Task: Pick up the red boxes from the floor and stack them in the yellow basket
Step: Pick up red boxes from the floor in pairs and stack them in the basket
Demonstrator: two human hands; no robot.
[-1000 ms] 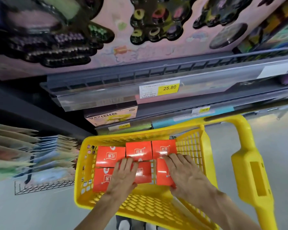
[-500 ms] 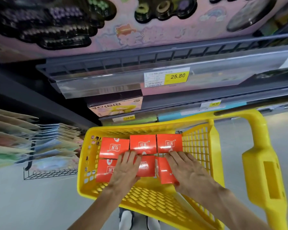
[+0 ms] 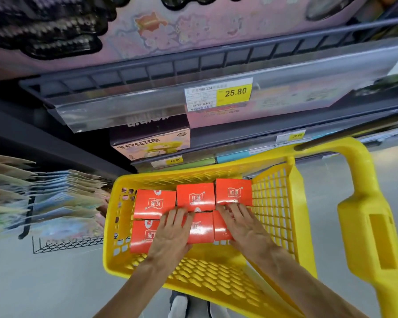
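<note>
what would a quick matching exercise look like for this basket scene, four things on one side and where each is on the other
Things:
1. left hand
2. right hand
3. yellow price tag
4. yellow basket handle

Places:
A. on the shelf edge above the basket
B. flat on the near-row middle red box
C. right of the basket, outside its mesh wall
D. flat on the near-row right red box

Pairs: 1-B, 2-D, 3-A, 4-C

Red boxes (image 3: 195, 196) are marked with white logos. The basket (image 3: 274, 203) is coloured yellow, with a gridded wall.
</note>
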